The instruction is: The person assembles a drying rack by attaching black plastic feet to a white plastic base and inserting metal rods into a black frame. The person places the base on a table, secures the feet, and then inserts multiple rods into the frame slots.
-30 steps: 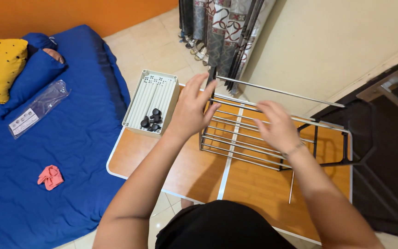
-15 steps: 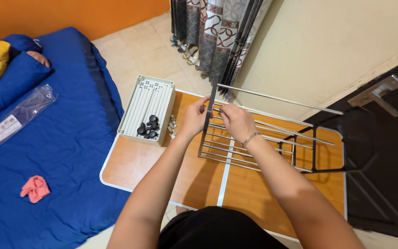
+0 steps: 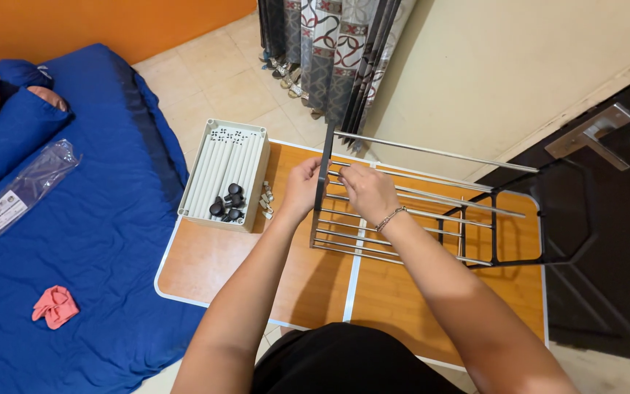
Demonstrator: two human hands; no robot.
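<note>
A metal rack (image 3: 417, 219) of silver rods in black end frames lies on an orange folding table (image 3: 220, 263). My left hand (image 3: 302, 188) grips the black left end frame (image 3: 320, 191) from the outside. My right hand (image 3: 364, 190) pinches the left end of a silver rod (image 3: 432, 195) right at that end frame. Both hands sit close together at the rack's left end. What lies under the fingertips is hidden.
A white tray (image 3: 222, 172) holding white tubes and black caster wheels (image 3: 227, 203) stands at the table's left end, with small fittings (image 3: 265, 198) beside it. A blue mattress (image 3: 74, 241) lies to the left, patterned curtains (image 3: 329, 44) behind, a dark door (image 3: 607, 241) to the right.
Both hands have moved from spread over the rack to its left end frame, where they now close on the frame and a rod. The view has shifted slightly.
</note>
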